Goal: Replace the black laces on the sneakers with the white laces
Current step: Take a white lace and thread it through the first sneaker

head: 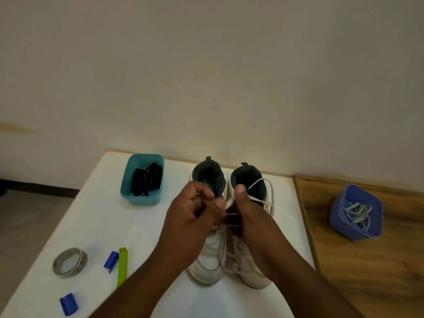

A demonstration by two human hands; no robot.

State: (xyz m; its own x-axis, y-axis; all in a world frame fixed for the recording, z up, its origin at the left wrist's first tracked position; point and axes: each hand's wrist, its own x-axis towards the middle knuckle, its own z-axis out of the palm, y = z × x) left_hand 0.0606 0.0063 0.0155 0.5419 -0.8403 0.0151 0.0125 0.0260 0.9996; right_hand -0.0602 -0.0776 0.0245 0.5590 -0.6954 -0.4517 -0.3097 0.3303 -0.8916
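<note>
Fingers (220, 204) of both hands pinch white lace (263, 198); white table (96, 216), beige wall (206, 65).

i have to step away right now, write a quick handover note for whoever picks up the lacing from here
Left hand and right hand both pinch the white lace over the two sneakers, between their tongues.
Black laces are out and lie in the teal bin.
The right sneaker carries white lace with a loose loop at its collar; which shoe is being threaded is hidden by the hands.
More white laces wait in the blue bin on the wooden surface.
Left: finish lacing, tidy ends.
</note>
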